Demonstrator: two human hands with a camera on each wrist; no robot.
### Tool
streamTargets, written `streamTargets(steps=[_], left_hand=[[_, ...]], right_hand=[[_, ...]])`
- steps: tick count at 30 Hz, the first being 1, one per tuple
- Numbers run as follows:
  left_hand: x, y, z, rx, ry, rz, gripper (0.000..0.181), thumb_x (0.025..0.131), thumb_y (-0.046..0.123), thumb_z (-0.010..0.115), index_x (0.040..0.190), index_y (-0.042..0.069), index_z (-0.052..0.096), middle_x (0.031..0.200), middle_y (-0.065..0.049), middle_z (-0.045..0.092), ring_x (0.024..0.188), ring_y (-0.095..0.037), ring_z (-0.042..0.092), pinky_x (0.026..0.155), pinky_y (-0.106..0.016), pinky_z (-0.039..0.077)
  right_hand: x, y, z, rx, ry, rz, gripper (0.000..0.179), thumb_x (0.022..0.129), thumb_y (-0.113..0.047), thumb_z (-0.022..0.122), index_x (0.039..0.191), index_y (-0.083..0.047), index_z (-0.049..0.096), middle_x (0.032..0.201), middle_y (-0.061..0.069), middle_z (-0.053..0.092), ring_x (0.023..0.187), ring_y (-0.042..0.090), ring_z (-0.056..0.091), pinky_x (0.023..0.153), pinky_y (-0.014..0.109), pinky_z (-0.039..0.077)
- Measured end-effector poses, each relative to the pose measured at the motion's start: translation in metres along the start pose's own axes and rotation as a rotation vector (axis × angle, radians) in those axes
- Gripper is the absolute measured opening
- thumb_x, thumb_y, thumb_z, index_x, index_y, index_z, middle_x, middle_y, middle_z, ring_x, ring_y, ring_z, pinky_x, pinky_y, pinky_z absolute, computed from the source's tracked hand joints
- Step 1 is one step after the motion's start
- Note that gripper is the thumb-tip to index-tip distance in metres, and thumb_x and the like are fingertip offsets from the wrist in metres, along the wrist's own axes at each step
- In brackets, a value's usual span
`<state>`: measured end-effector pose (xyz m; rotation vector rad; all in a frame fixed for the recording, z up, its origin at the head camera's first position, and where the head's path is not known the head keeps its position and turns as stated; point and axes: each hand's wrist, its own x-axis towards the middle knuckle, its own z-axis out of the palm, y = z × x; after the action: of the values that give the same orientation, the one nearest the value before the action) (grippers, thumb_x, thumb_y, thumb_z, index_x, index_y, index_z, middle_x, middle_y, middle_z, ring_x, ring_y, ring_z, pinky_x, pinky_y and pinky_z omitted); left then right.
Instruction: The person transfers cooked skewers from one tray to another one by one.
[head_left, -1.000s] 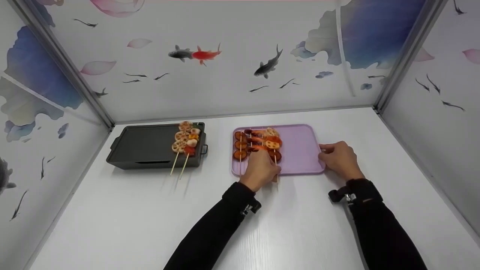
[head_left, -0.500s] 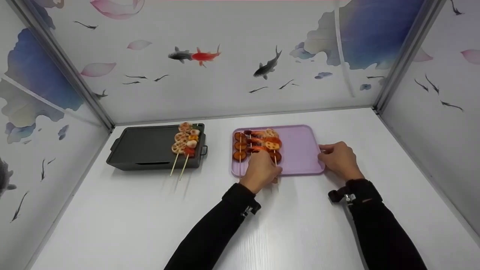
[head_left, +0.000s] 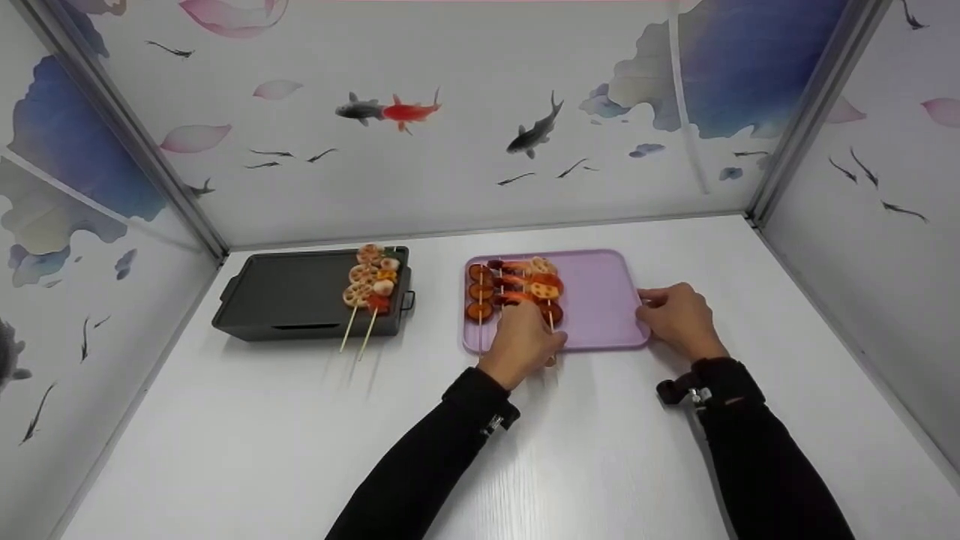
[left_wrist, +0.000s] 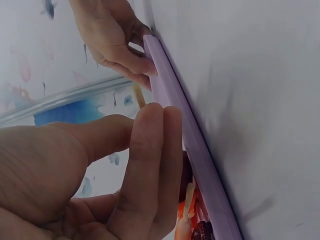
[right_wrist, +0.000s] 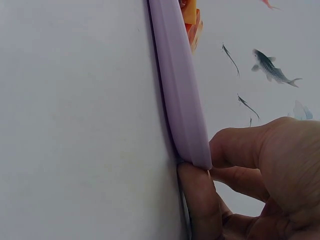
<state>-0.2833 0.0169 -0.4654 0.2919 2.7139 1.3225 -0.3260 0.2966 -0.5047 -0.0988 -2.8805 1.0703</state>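
In the head view a purple tray (head_left: 600, 300) bears several food skewers on its left half. My left hand (head_left: 521, 341) reaches over its near edge and pinches the stick of the rightmost skewer (head_left: 546, 289), which carries a yellow lotus-like slice and red and brown pieces. The stick's end (left_wrist: 139, 95) pokes out past the fingertips in the left wrist view. My right hand (head_left: 681, 319) grips the tray's right edge, thumb and fingers on either side of the rim (right_wrist: 192, 145) in the right wrist view. A skewer of brown round slices (head_left: 480, 291) lies at the tray's far left.
A dark grey grill (head_left: 300, 289) stands on the left of the white table (head_left: 300, 450). Two skewers (head_left: 371, 281) lie on its right side, sticks overhanging the front edge. Printed panels (head_left: 450, 172) enclose the back and both sides.
The left hand's thumb has shifted very slightly to the right at the stick. The right hand, tray and grill look the same.
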Motion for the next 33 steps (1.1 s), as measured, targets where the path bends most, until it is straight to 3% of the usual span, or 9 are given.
streamTargets(steps=[7,14,18,24,29,33], left_hand=[[-0.004,-0.001,-0.005,0.041,0.021,0.057,0.028,0.090,0.021,0.079,0.067,0.006,0.069,0.048,0.002,0.061,0.044,-0.010,0.064,0.041,-0.025,0.047],[-0.008,-0.003,-0.016,0.154,0.116,0.167,0.048,0.087,0.027,0.083,0.055,0.012,0.050,0.047,0.008,0.030,0.038,-0.007,0.040,0.039,-0.023,0.030],[-0.009,-0.004,-0.022,0.190,0.159,0.214,0.052,0.086,0.027,0.084,0.057,0.014,0.043,0.051,0.008,0.025,0.043,-0.006,0.031,0.041,-0.023,0.026],[-0.014,-0.006,-0.032,0.257,0.240,0.261,0.037,0.085,0.034,0.084,0.083,0.005,0.061,0.063,0.006,0.041,0.055,-0.008,0.040,0.049,-0.024,0.033],[-0.020,-0.008,-0.037,0.352,0.309,0.261,0.055,0.083,0.053,0.080,0.112,0.007,0.068,0.082,0.003,0.057,0.069,-0.011,0.053,0.055,-0.027,0.044],[-0.026,-0.010,-0.041,0.405,0.343,0.263,0.065,0.082,0.063,0.076,0.122,0.012,0.067,0.096,0.000,0.061,0.075,-0.013,0.057,0.056,-0.029,0.051]], right_hand=[[-0.001,0.000,0.000,0.006,-0.008,0.015,0.041,0.087,-0.024,0.068,0.126,-0.013,0.073,0.108,0.013,0.075,0.089,0.029,0.064,0.071,0.036,0.046],[0.000,-0.001,0.002,-0.015,-0.003,0.005,0.041,0.087,-0.025,0.068,0.126,-0.014,0.073,0.110,0.013,0.075,0.090,0.029,0.064,0.071,0.037,0.047],[0.000,-0.002,0.002,0.000,-0.006,0.013,0.041,0.087,-0.024,0.068,0.127,-0.013,0.073,0.111,0.015,0.074,0.090,0.029,0.064,0.071,0.036,0.047],[-0.001,-0.002,0.000,0.011,-0.014,0.019,0.041,0.087,-0.023,0.068,0.127,-0.012,0.073,0.113,0.016,0.074,0.089,0.029,0.064,0.070,0.036,0.047],[-0.001,-0.002,0.000,0.015,-0.019,0.024,0.041,0.088,-0.023,0.068,0.127,-0.013,0.073,0.114,0.016,0.074,0.091,0.029,0.064,0.071,0.036,0.047],[-0.001,-0.002,0.000,0.019,-0.023,0.029,0.041,0.088,-0.023,0.069,0.127,-0.013,0.072,0.114,0.016,0.073,0.092,0.029,0.064,0.072,0.036,0.047]])
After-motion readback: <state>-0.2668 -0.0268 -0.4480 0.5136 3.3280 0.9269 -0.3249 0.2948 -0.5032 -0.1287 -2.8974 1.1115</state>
